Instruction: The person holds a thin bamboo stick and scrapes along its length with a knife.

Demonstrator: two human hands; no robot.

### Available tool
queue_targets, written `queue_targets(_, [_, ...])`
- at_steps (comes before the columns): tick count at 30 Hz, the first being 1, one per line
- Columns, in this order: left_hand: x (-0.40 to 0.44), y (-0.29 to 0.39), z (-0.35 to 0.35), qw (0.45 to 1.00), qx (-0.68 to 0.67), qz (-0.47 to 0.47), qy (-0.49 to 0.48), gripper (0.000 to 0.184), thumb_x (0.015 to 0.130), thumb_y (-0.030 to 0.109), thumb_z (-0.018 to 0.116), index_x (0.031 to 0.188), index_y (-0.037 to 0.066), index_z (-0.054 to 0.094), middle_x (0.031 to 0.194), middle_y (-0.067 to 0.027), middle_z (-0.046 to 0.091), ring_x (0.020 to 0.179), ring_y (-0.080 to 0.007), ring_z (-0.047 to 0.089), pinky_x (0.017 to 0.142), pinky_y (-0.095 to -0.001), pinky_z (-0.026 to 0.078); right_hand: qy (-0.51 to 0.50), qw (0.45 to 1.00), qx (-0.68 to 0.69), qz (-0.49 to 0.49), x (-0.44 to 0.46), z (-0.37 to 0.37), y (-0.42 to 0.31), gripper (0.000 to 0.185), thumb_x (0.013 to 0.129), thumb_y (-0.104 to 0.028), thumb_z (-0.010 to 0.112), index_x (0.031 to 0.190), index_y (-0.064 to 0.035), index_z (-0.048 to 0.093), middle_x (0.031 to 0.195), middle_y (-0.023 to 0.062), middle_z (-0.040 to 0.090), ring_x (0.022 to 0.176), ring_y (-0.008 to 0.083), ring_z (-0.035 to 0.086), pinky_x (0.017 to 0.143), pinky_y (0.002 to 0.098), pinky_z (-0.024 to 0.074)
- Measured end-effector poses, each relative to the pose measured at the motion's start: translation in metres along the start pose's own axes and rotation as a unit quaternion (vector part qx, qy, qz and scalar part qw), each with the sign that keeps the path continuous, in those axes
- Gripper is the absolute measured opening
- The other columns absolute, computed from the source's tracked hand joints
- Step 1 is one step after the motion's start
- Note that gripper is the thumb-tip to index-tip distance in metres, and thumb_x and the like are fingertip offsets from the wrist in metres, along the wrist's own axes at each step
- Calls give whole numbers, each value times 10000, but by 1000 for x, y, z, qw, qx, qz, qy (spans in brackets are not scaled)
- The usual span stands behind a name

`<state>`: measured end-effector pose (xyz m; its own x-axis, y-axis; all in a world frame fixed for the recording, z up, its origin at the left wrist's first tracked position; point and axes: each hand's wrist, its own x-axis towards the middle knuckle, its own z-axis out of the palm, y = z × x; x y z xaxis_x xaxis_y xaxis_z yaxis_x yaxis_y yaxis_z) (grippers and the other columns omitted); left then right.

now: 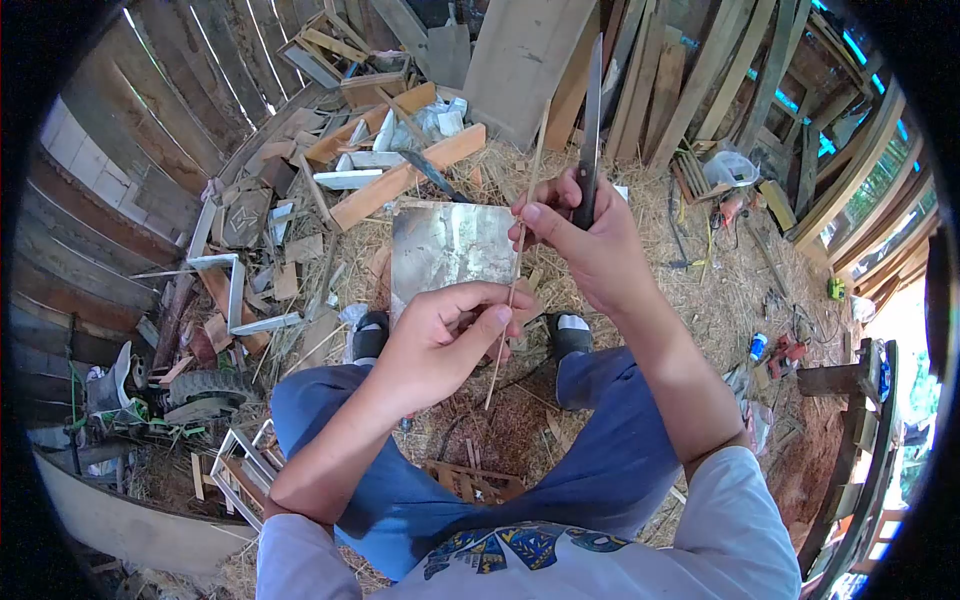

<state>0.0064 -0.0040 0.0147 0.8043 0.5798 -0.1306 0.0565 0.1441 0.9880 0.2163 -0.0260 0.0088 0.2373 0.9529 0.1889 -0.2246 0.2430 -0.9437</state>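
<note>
A thin, pale wooden strip (pixel 530 190) runs upright between my hands, slightly tilted. My left hand (pixel 460 330) pinches its lower part, fingers curled round it. Higher up, my right hand (pixel 585 225) holds a knife (pixel 593 110) by its dark handle, blade pointing up and away. The thumb and forefinger of that same hand also press on the strip. Below and beyond the hands lies a flat, worn, greyish board (pixel 455 245) on the floor, in front of my feet. A second dark blade-like tool (pixel 433 175) rests at the board's far edge.
An orange-brown plank (pixel 410 178) and heaped wood scraps lie ahead to the left. Tall boards (pixel 530 60) lean on the back wall. A blue can (pixel 758 346) and a red power tool (pixel 787 356) sit at right. Straw and shavings cover the floor (pixel 650 290).
</note>
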Motion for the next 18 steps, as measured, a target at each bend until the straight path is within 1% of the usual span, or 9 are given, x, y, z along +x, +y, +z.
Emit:
queue_targets(3, [0, 1, -1, 1000, -16, 0, -5, 295, 1077, 157, 458, 1248, 12, 651, 800, -41, 673, 638, -100, 654, 555, -218, 513, 8, 1000, 12, 0, 1, 0, 1, 350, 917, -4, 718, 894, -114, 387, 914, 79, 650, 820, 183, 701, 732, 325, 594])
queue_targets(5, [0, -2, -5, 998, -65, -13, -11, 300, 1067, 112, 474, 1277, -31, 635, 959, -46, 662, 871, -103, 633, 748, -264, 546, 12, 1000, 9, 9, 1, 0, -1, 351, 915, -11, 725, 895, -113, 390, 909, 80, 653, 814, 183, 699, 730, 323, 598])
queue_targets(6, [0, -4, -7, 998, -64, -14, -11, 300, 1067, 112, 474, 1277, -31, 635, 959, -46, 662, 871, -103, 633, 748, -264, 546, 12, 1000, 9, 9, 1, 0, 0, 351, 915, -11, 725, 895, -113, 390, 909, 80, 653, 814, 183, 699, 730, 323, 598])
queue_targets(8, [1, -8, -9, 995, -92, -13, -21, 320, 1064, 93, 440, 1294, -27, 627, 994, -56, 659, 888, -114, 638, 762, -274, 555, 13, 1000, 7, 21, 2, -1, 2, 360, 926, -29, 707, 894, -135, 364, 968, 90, 673, 846, 194, 703, 714, 323, 547])
queue_targets(9, [1, -8, -9, 995, -92, -14, -21, 320, 1064, 93, 440, 1294, -27, 627, 994, -56, 659, 888, -114, 638, 762, -274, 555, 13, 1000, 7, 22, 2, -1, 2, 360, 926, -29, 707, 894, -135, 364, 968, 90, 673, 846, 194, 703, 714, 323, 547])
queue_targets(11, [1, -9, -10, 995, -99, -16, -28, 330, 1058, 79, 427, 1301, -24, 624, 998, -58, 661, 892, -117, 641, 766, -272, 558, 17, 1000, 14, 12, 2, 1, 2, 348, 910, -13, 731, 901, -111, 397, 896, 78, 654, 811, 184, 699, 733, 325, 605])
queue_targets(12, [1, -8, -10, 995, -99, -16, -28, 330, 1058, 79, 427, 1301, -24, 624, 998, -58, 661, 892, -117, 641, 766, -272, 558, 17, 1000, 14, 12, 2, 0, 3, 348, 910, -13, 731, 901, -111, 397, 896, 78, 654, 811, 184, 699, 733, 325, 605])
queue_targets(14, [0, -6, -9, 995, -96, -24, -17, 327, 1055, 77, 433, 1302, -29, 619, 984, -57, 660, 867, -116, 640, 756, -266, 555, 11, 1000, -2, 16, 3, -1, 4, 358, 926, -28, 710, 896, -137, 371, 958, 84, 665, 850, 199, 701, 715, 334, 558])
queue_targets(18, [1, -8, -11, 996, -81, -3, -29, 331, 1056, 140, 468, 1295, -39, 611, 988, -72, 656, 786, -140, 676, 712, -269, 560, 7, 1000, 4, 20, 4, -1, 6, 359, 924, -25, 712, 892, -136, 372, 954, 81, 661, 853, 202, 700, 722, 338, 564])
